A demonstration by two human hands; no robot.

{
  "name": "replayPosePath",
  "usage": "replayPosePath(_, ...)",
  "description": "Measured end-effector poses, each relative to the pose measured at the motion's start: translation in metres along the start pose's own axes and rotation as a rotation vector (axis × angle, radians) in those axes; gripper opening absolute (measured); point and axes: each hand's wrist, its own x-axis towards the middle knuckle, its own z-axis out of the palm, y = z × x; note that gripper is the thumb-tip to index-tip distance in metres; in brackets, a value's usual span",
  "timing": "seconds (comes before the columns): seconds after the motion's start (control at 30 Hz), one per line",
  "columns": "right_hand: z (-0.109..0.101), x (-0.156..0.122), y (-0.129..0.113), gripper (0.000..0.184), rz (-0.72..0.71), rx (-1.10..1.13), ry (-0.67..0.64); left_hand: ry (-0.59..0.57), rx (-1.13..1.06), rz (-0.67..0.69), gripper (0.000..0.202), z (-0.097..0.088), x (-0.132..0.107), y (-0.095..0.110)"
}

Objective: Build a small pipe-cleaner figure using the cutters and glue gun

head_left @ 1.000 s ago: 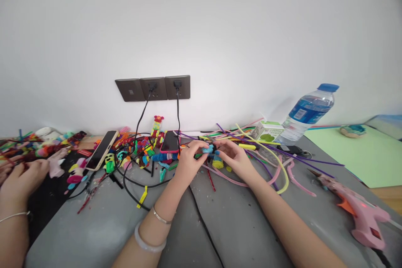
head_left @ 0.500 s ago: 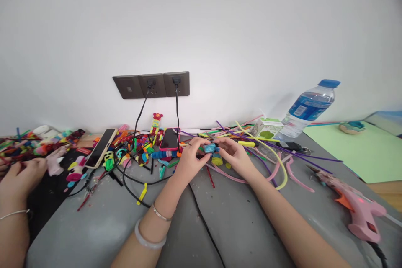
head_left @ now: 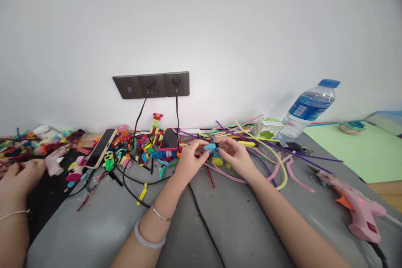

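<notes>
My left hand (head_left: 189,160) and my right hand (head_left: 235,154) meet over the grey table (head_left: 238,226), fingers pinched from both sides on a small blue coiled pipe-cleaner piece (head_left: 210,147). A yellow coil (head_left: 217,161) lies just beneath it, between the hands. Long pink, purple and yellow pipe cleaners (head_left: 276,163) spread out to the right of my right hand. A pile of small colourful pipe-cleaner figures (head_left: 143,148) lies left of my left hand.
A pink glue gun (head_left: 358,211) lies at the right. A water bottle (head_left: 306,111) and a small green carton (head_left: 266,129) stand at the back right. Two phones (head_left: 102,147) (head_left: 169,139) charge from wall sockets (head_left: 152,86). Another person's hand (head_left: 19,180) rests at the far left.
My fingers have shifted slightly on the blue piece, turning it between the hands. The other person's hand at the left has barely moved.
</notes>
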Motion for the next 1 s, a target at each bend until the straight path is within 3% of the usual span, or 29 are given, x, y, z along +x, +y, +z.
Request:
replayPosePath(0.67,0.000,0.001,0.004,0.021,-0.090,0.038,0.004,-0.023,-0.032,-0.094,0.024,0.001,-0.001,-0.001)
replayPosePath(1.0,-0.004,-0.001,0.006,0.019,-0.110,-0.011,0.031,-0.096,-0.081,-0.111,0.022,0.000,-0.002,0.007)
